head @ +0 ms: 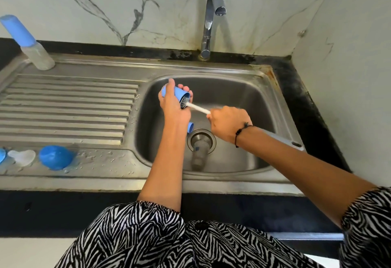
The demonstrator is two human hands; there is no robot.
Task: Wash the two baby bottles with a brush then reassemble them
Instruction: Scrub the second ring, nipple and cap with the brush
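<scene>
Left hand (173,106) gripped blue cap (175,95); right hand (229,123) clenched brush (197,107), bristles hidden inside cap, handle end hidden in fist.

bottles: 2 (31,45) (198,151) | blue caps: 2 (174,95) (55,157) | brush: 1 (197,107) | hands: 2 (174,106) (229,123) | tap: 1 (211,20)

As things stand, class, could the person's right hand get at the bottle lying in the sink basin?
Probably yes, once freed. The right hand holds the brush handle just above the bottle, which lies uncovered over the drain with nothing between them; its grip on the brush is the only hindrance.
</scene>
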